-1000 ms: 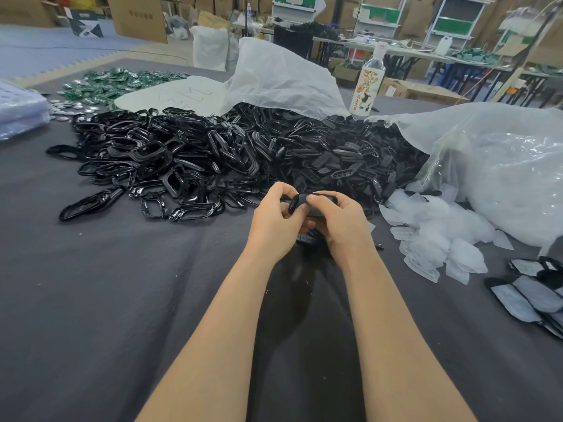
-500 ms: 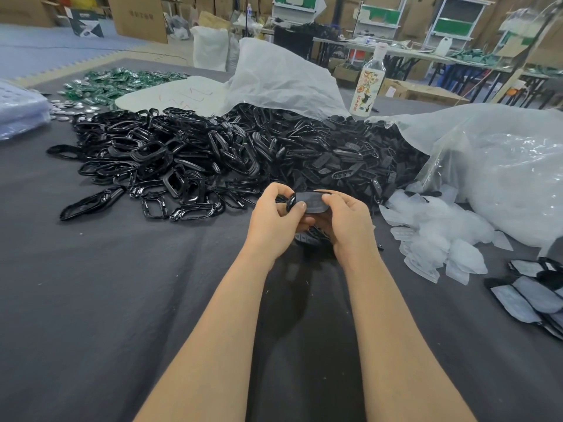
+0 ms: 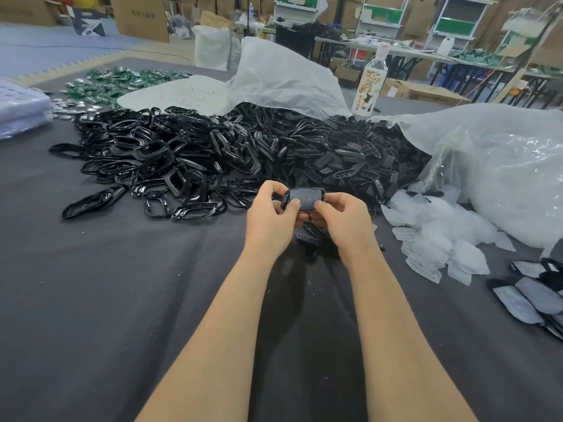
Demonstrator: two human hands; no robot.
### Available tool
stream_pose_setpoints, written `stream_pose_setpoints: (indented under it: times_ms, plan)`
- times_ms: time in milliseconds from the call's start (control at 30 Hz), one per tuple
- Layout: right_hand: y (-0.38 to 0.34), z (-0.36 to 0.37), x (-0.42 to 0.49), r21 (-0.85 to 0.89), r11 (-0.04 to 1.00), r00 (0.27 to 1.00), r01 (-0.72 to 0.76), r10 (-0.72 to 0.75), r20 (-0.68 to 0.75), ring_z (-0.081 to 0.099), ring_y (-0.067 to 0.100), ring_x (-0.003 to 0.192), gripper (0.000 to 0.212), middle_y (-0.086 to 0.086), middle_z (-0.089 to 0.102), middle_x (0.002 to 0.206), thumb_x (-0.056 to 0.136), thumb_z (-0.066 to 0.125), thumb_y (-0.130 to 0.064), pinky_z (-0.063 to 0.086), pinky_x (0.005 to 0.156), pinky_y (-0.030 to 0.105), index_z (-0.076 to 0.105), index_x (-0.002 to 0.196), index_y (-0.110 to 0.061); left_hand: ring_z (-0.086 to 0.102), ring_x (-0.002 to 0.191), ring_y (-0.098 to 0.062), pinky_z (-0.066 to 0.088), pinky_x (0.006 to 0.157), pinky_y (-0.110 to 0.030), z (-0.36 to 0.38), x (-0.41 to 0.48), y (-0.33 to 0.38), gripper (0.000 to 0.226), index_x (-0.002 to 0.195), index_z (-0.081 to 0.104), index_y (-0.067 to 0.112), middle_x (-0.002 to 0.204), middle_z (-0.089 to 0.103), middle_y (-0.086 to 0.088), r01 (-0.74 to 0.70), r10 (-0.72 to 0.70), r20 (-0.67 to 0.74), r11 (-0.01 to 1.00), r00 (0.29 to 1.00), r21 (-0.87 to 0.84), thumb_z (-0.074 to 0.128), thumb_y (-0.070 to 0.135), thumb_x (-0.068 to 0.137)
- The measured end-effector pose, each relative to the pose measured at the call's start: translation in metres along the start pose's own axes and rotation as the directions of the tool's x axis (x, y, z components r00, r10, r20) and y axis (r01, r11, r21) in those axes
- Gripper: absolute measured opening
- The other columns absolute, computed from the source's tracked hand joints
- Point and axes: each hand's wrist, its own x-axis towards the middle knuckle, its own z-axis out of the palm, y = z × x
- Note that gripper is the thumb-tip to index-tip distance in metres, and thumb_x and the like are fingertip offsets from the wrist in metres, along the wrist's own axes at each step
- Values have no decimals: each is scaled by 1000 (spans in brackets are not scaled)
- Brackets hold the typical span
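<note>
While black frames [image 3: 195, 153] lie heaped at the far left, the left hand [image 3: 268, 219] pinches one end of a small black shell [image 3: 304, 198] (held above the grey cloth [image 3: 122, 284]). The right hand [image 3: 345, 222] pinches its other end; white film scraps [image 3: 441, 236] lie right.

Soft, even overhead light, sharp centre, wide-angle bending at edges, faint arm shadows on dark cloth [image 3: 122, 300].

Black shell [image 3: 304, 197]: lower edge hidden.
</note>
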Motion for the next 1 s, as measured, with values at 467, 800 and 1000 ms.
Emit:
stream_pose_setpoints:
  times_ms: [467,800,1000]
  plan:
    - [-3,2,-2,189,978,994,-86,73,76,71,23,79,5,8,72,84,86,65,-7,58,67,30,67,87,-12,71,67,-12,60,76,-31,2,-3,2,14,90,49,21,82,72,-12,5,-9,126,1000,992,30,54,9,96]
    - [-7,6,-4,325,938,993,-118,106,55,62,13,58,15,-2,66,60,87,59,-4,51,49,22,63,74,-11,70,68,-14,60,78,-36,2,-4,3,21,88,47,20,79,71,-11,-34,38,178,999,983,-21,51,1,96]
    - [-5,5,-4,274,957,994,-99,82,73,64,12,61,17,-1,68,66,91,56,-8,52,53,22,65,77,-12,70,65,-10,60,72,-28,1,-1,1,16,91,49,20,69,71,-2,5,2,131,999,991,-52,53,5,96]
